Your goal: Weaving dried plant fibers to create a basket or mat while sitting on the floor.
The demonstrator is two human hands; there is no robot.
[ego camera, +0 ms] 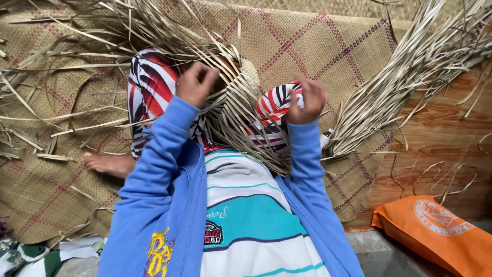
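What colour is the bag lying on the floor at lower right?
Orange, with a pale round print on it; the bag shows in the head view, the only one.

You work dry, matt, fibrous palm strips [241,110], stiff and straw-coloured. The woven mat [307,41] under you looks coarse and dull. Your blue sleeves [164,169] are soft knit cloth. The wooden floor [441,133] shines smooth; the orange bag [435,231] is matt fabric.

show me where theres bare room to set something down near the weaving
Freest: the woven straw mat above the right hand, and the wooden floor between the dry strip bundle and orange bag. Crowded: the half-woven piece between both hands, left hand included.
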